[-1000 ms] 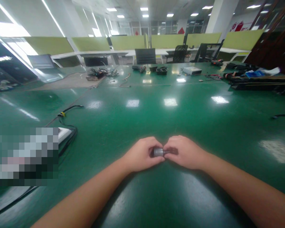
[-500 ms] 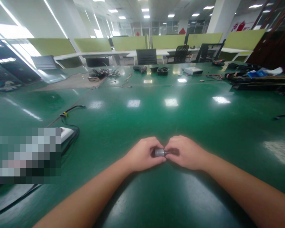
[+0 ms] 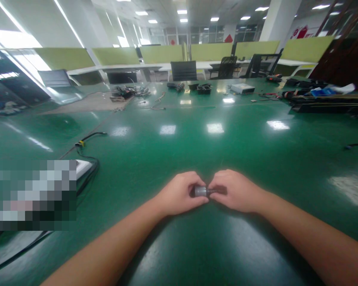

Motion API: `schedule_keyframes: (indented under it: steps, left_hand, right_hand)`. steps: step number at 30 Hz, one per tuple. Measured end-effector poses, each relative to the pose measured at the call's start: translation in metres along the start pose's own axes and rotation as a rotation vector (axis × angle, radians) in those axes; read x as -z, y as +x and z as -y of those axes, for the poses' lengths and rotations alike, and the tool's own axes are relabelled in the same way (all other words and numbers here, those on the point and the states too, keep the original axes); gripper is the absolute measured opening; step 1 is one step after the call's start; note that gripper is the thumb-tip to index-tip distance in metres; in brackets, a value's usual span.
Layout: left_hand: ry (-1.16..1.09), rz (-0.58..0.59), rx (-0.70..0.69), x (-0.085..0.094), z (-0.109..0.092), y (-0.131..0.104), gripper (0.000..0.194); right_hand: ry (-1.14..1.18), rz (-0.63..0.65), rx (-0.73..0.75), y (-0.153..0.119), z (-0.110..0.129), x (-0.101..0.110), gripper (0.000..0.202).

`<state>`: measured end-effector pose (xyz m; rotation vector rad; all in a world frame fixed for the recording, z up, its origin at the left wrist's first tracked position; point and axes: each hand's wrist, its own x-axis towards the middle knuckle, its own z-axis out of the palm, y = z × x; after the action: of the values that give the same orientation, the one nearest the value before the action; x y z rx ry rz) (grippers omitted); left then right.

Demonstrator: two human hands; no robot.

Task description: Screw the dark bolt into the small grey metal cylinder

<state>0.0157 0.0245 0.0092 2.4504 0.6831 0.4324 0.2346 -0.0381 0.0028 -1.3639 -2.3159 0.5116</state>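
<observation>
A small silver-grey cylinder (image 3: 201,191) with dark ends lies sideways between my hands, low over the green table. My left hand (image 3: 183,193) is curled round it, with fingers above and thumb below. At its right end the cylinder narrows into a thin dark part (image 3: 210,191). My right hand (image 3: 235,191) has fingertips and thumb closed around that thin part. The fingers partly cover both ends, and I cannot tell exactly what kind of object it is.
The glossy green table (image 3: 185,151) stretches ahead. A black cable (image 3: 92,137) with a yellow tie lies at the left, near a blurred-out patch covering a white-edged item. Electronic parts (image 3: 128,92), a metal box (image 3: 241,88) and black pieces (image 3: 325,104) lie farther back.
My right hand has shifted very slightly to the right, and a little more of the thin dark part shows. My left hand stays in place.
</observation>
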Motion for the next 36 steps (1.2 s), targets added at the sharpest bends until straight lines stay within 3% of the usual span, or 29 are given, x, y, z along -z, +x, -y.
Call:
schedule_keyframes:
  steps: [36]
  left_hand:
    - [0.009,0.026,0.004,0.003,-0.001,0.0,0.025]
  right_hand:
    - [0.012,0.073,-0.108,-0.009,-0.006,0.018,0.006]
